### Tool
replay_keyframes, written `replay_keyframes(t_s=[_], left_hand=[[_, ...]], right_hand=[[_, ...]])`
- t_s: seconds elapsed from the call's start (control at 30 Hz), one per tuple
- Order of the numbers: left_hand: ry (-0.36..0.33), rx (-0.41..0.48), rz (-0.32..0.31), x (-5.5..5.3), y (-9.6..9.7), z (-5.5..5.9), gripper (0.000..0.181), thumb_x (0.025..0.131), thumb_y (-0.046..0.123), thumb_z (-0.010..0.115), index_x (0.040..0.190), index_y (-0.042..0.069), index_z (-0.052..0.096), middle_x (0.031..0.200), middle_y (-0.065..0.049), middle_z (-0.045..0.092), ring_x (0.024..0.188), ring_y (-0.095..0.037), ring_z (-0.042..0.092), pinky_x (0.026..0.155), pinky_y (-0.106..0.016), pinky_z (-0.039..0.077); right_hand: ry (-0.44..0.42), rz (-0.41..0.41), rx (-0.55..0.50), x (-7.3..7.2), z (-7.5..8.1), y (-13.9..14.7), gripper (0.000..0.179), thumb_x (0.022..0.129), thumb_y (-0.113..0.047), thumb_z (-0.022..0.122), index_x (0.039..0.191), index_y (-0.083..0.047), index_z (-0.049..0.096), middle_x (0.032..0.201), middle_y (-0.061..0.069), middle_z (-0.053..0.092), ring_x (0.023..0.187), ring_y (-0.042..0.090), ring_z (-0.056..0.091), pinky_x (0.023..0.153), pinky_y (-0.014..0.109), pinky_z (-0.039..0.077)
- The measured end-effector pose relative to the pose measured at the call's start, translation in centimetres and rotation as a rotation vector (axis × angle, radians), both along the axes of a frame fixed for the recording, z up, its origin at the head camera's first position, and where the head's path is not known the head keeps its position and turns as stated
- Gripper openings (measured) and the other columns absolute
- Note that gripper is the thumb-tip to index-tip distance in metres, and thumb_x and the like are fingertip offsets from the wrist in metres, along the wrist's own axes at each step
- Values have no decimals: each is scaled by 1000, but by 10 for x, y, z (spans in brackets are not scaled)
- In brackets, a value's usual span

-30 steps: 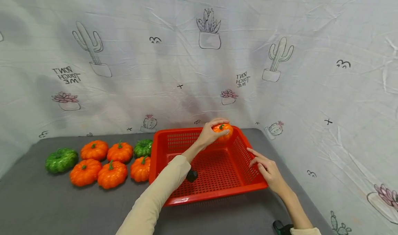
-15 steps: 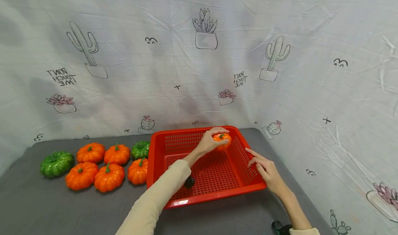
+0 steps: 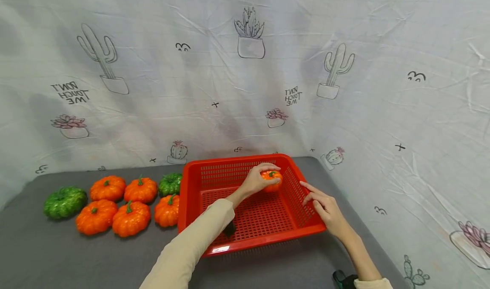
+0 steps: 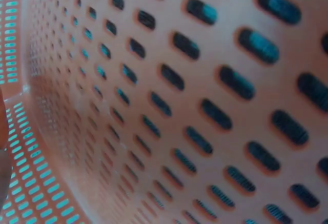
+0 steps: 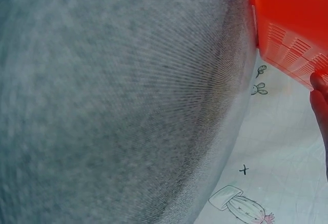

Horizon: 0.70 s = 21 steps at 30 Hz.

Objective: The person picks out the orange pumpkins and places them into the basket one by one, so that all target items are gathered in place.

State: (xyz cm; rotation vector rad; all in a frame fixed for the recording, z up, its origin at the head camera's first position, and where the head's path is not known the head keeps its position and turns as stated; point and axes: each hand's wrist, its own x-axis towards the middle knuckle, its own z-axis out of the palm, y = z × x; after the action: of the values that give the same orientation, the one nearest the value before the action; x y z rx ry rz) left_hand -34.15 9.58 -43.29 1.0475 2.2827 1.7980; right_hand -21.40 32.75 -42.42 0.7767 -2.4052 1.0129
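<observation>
My left hand [image 3: 257,179] holds a small orange pumpkin [image 3: 273,177] with a green stem, fingers over its top and thumb at its near side. It is inside a red plastic basket [image 3: 264,239] with slotted walls, low by the back right corner. In the left wrist view the basket's slotted surface [image 4: 169,111] fills the picture, and only a sliver of the hand shows at the left edge. My right hand [image 3: 330,210] grips the basket's right rim, its fingers spread along it. The right wrist view catches a finger [image 5: 319,93] against the basket's wall [image 5: 289,34].
Left of the basket, several orange pumpkins [image 3: 131,219] stand in a cluster on the grey cloth [image 3: 107,263]. A green pumpkin [image 3: 65,202] sits at the far left, and another green pumpkin [image 3: 170,184] is beside the basket. A patterned curtain [image 3: 214,76] rises behind.
My left hand has lowered the orange pumpkin from rim height down into the basket. The right hand keeps its place on the rim; the whole view has shifted slightly.
</observation>
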Motion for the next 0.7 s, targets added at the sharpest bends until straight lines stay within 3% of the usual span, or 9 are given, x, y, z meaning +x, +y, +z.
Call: replay_keyframes(t_s=[0.07, 0.17, 0.43, 0.7], left_hand=[[-2, -28, 9, 0, 0, -2, 37, 84, 12, 75, 120, 5, 67, 131, -10, 56, 114, -23, 54, 81, -27, 51], [12, -58, 24, -5, 4, -14, 36, 84, 15, 76, 119, 9, 69, 129, -6, 57, 113, -19, 54, 80, -25, 51], [39, -8, 5, -2, 10, -25, 33, 84, 14, 76, 116, 7, 69, 125, -7, 58, 108, -22, 58, 81, -26, 51], [110, -3, 60, -1, 15, -34, 30, 86, 14, 73, 114, 7, 69, 125, -9, 59, 109, -23, 58, 84, -29, 51]], right_hand=[[-1, -2, 1, 0, 0, -1, 27, 92, 0, 42, 86, -10, 66, 133, 18, 55, 61, 5, 31, 53, 21, 31], [-1, -3, -7, 0, 0, -1, 26, 91, 0, 42, 87, -10, 67, 133, 18, 55, 61, 5, 30, 53, 21, 31], [24, 6, -25, 0, -2, -2, 27, 92, 2, 42, 86, -9, 66, 131, 21, 55, 63, 4, 31, 53, 21, 30], [29, 13, -40, 0, 0, -3, 28, 92, 2, 42, 85, -10, 67, 131, 20, 56, 56, -1, 27, 49, 19, 28]])
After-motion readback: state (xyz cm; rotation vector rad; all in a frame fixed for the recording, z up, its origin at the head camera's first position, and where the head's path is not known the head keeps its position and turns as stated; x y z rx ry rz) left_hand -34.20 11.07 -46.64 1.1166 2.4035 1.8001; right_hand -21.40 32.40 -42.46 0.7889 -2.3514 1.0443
